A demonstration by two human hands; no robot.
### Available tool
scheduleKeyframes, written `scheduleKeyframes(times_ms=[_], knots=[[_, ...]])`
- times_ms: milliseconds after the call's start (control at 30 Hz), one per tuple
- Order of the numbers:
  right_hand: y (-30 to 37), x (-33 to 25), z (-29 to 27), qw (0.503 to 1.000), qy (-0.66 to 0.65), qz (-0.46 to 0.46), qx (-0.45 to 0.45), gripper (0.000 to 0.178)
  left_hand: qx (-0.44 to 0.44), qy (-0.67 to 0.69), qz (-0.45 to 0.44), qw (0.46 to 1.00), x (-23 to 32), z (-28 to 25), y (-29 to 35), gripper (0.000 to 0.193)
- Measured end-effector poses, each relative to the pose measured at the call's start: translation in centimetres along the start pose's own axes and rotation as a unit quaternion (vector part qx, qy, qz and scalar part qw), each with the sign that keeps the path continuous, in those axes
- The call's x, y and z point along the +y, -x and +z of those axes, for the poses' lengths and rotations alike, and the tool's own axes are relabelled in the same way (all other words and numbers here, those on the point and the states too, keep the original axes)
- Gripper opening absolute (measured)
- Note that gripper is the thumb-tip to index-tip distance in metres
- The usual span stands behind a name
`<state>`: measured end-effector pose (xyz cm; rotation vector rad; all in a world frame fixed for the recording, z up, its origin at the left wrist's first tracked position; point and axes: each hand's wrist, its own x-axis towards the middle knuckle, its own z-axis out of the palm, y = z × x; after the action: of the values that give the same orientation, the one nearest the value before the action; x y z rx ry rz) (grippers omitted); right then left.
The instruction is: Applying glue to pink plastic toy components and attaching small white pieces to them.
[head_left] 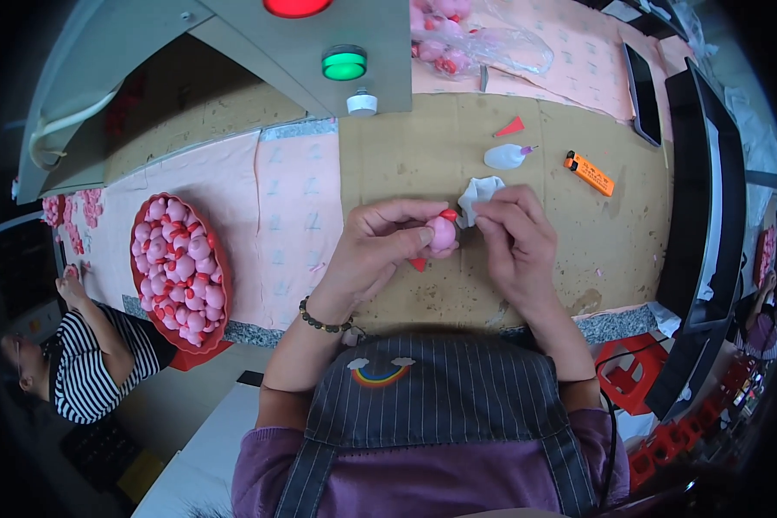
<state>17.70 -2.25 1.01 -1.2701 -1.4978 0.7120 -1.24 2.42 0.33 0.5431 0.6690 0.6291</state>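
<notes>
One small pink figure (pixel 441 235) with a red piece (pixel 448 214) on its far end was in our left hand (pixel 375 250), about midway between our two wrists and just above a sheet of brown cardboard (pixel 380 164). We had it grasped between thumb and fingers, its longer axis running roughly away from our body. The right hand (pixel 516 246) was just to its right, apart from it, so the left was the nearer. Our right thumb and fingers were drawn together beside a crumpled white cloth (pixel 480 195); we could not tell whether they pinched its edge.

Near the left fingertips, on our side of the figure, we had a red scrap (pixel 418 264) on the cardboard. Beyond the cloth lay a white squeeze bottle (pixel 503 156) with a purple tip — how full, we could not tell — then a red cone (pixel 510 127) and, farther right, an orange packet (pixel 590 173).

Well to our left on the table (pixel 617 323), an oval red basket (pixel 225 295) was heaped with similar pink and red pieces. Past the cardboard, a clear plastic bag (pixel 527 53) held more of them.
</notes>
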Motion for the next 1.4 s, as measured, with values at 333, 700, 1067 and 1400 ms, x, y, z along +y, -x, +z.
scheduleKeyframes(times_ms=[333,700,1067,1400], knots=[[0.3,-1.7,0.8,0.971,-0.197,0.134,0.000,0.016,0.007,-0.143,0.080,0.986,0.6,1.0,1.4,0.035],[0.3,-1.5,2.6,0.924,-0.262,0.278,0.013,0.009,0.046,-0.199,0.092,0.975,-1.3,0.9,3.1,0.032],[0.6,-2.8,0.9,0.982,0.047,0.156,-0.090,0.026,0.004,-0.128,0.134,0.983,-1.3,0.0,3.4,0.033],[0.4,-1.5,0.7,0.944,-0.261,0.126,-0.156,0.021,-0.042,-0.036,0.083,0.995,-1.9,-0.2,2.5,0.028]])
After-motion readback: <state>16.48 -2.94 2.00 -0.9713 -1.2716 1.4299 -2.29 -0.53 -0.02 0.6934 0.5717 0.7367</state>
